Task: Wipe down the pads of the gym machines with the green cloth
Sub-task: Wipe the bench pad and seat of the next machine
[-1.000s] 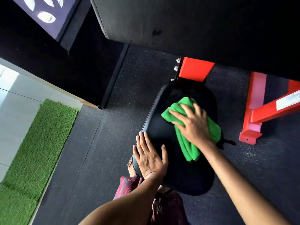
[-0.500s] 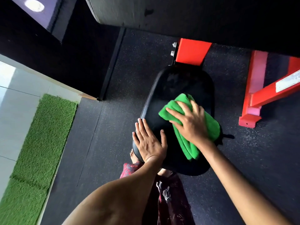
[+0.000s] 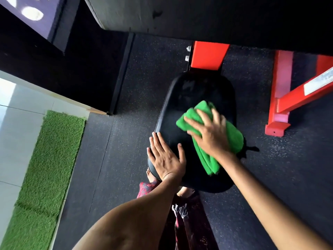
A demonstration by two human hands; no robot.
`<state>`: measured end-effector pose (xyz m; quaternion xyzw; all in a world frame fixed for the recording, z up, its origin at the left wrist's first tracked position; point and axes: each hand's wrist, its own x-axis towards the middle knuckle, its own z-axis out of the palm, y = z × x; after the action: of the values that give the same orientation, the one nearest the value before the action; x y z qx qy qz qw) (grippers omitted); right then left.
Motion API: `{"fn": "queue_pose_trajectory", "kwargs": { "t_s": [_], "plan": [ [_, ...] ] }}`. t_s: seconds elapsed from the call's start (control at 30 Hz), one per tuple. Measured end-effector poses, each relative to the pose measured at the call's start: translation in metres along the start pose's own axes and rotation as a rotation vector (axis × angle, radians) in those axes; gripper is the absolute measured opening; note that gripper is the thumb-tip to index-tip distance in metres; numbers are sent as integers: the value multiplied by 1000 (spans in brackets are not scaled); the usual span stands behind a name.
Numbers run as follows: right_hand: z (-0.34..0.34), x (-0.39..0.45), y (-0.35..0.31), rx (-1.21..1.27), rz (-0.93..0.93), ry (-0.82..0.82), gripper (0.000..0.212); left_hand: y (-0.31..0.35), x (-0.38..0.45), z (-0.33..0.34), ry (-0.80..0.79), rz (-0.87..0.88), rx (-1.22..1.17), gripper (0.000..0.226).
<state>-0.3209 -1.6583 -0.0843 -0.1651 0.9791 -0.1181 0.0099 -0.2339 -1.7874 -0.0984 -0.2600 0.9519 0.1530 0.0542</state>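
The right hand (image 3: 210,134) is laid flat, fingers spread and nearly straight, on top of the green cloth (image 3: 232,136), which is pressed against the black seat pad (image 3: 180,112); nothing is gripped, and the fingertips are slightly blurred. The cloth is folded into a thick strip and is placed on the right half of the pad, one end reaching toward the pad's middle and the other trailing toward its near right edge. The left hand (image 3: 165,157) is rested palm down, fingers extended and close together, on the near left edge of the same pad, apart from the cloth. The pad is mounted on a red frame bracket (image 3: 209,55) at its far end, where two bolts (image 3: 188,53) are seen. Further red frame members (image 3: 281,98) are set to the right on the speckled dark rubber floor (image 3: 126,159). A larger grey pad (image 3: 135,13) is seen above. A strip of green artificial turf (image 3: 45,168) is laid at the left beside pale floor tiles (image 3: 16,114). Patterned clothing (image 3: 191,222) and a bare foot (image 3: 149,175) are visible below the pad.
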Motion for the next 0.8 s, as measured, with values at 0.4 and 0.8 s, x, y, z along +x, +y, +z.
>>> {"fn": "queue_pose_trajectory", "kwargs": {
  "t_s": [0.4, 0.8],
  "plan": [
    [-4, 67, 19, 35, 411, -14, 47, 1, 0, 0, 11, 14, -6, 77],
    [-8, -19, 24, -43, 328, 80, 43, 0, -1, -1, -13, 6, -10, 78]
  ]
}}
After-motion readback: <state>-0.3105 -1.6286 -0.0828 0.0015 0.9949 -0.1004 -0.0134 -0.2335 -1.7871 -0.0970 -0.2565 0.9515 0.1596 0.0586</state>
